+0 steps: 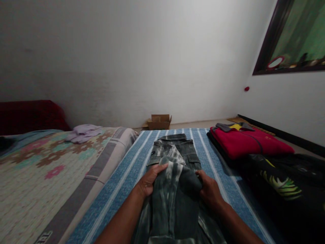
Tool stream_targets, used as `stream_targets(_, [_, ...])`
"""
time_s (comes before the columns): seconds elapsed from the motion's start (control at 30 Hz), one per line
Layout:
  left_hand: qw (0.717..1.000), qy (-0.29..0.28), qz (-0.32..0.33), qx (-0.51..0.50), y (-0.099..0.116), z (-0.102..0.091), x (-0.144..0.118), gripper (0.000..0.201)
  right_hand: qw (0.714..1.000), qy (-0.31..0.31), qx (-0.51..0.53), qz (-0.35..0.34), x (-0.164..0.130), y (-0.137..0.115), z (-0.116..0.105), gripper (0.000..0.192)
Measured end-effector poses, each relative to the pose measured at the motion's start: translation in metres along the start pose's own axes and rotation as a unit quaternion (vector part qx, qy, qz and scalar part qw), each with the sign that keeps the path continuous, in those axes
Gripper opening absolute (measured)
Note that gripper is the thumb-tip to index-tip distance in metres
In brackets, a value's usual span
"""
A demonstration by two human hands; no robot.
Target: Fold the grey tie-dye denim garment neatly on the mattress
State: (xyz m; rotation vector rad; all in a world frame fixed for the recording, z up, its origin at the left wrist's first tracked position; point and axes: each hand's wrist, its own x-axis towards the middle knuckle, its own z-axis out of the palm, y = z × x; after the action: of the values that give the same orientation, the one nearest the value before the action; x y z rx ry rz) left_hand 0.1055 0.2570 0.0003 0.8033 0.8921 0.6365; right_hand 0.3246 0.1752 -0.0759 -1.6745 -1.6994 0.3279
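Observation:
A pair of dark grey, bleach-streaked cargo pants (186,200) lies lengthwise on a blue striped cloth, waistband at the far end. One part of the legs is lifted and folded back over the rest. My left hand (151,179) pinches the left edge of that fold, thumb on top. On the opposite edge, my right hand (207,184) grips the fabric, its fingertips partly hidden by the cloth. The lower ends of the pants run out of the bottom of the view.
The blue striped cloth (122,184) covers the surface beneath. To the right are a folded red jacket (250,142) and black clothing (279,203). On the left, a flowered bed (66,176) bears a lilac cloth (85,132). A cardboard box (159,124) stands by the wall.

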Motion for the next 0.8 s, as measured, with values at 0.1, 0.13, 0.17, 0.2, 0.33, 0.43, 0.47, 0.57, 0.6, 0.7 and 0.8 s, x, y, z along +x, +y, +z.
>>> stream_targets(0.1, [1.0,-0.012,0.01,0.025,-0.014,-0.003,-0.021,0.029,1.0,0.01,-0.014,0.014,0.004,0.002,0.004,0.036])
stream_targets(0.13, [0.999,-0.01,0.007,0.04,-0.019,-0.003,-0.027,0.032,0.999,0.017,-0.018,0.023,0.004,0.002,0.006,0.034])
stream_targets(0.17, [0.998,0.001,0.005,0.056,-0.023,-0.002,-0.034,0.035,0.999,0.025,-0.02,0.03,0.004,0.003,0.008,0.031])
stream_targets(0.2, [0.997,0.023,0.005,0.068,-0.026,-0.001,-0.04,0.038,0.999,0.033,-0.023,0.036,0.003,0.003,0.009,0.028])
stream_targets(0.33, [0.994,0.102,0.013,0.044,-0.026,0.004,-0.059,0.043,0.996,0.053,-0.057,0.034,-0.002,-0.001,0.012,0.018])
stream_targets(0.43, [0.995,0.099,-0.005,0.008,-0.021,0.002,-0.072,0.045,0.993,0.043,-0.108,-0.009,-0.007,-0.004,0.012,0.029])
stream_targets(0.47, [0.994,0.106,-0.017,0.003,-0.023,-0.001,-0.075,0.045,0.991,0.039,-0.123,-0.029,-0.008,-0.003,0.013,0.037])
stream_targets(0.57, [0.991,0.121,-0.059,-0.018,-0.035,-0.007,-0.085,0.042,0.984,0.029,-0.154,-0.081,-0.011,0.0,0.013,0.052])
stream_targets(0.6, [0.99,0.117,-0.067,-0.03,-0.041,-0.009,-0.089,0.04,0.982,0.021,-0.164,-0.094,-0.012,0.001,0.012,0.053])
stream_targets(0.7, [0.992,0.083,-0.065,-0.064,-0.057,-0.009,-0.101,0.033,0.972,-0.01,-0.207,-0.109,-0.015,0.002,0.007,0.051])
stream_targets(0.8, [0.995,0.02,-0.063,-0.073,-0.066,-0.007,-0.115,0.035,0.962,-0.039,-0.25,-0.098,-0.017,-0.003,-0.002,0.05])
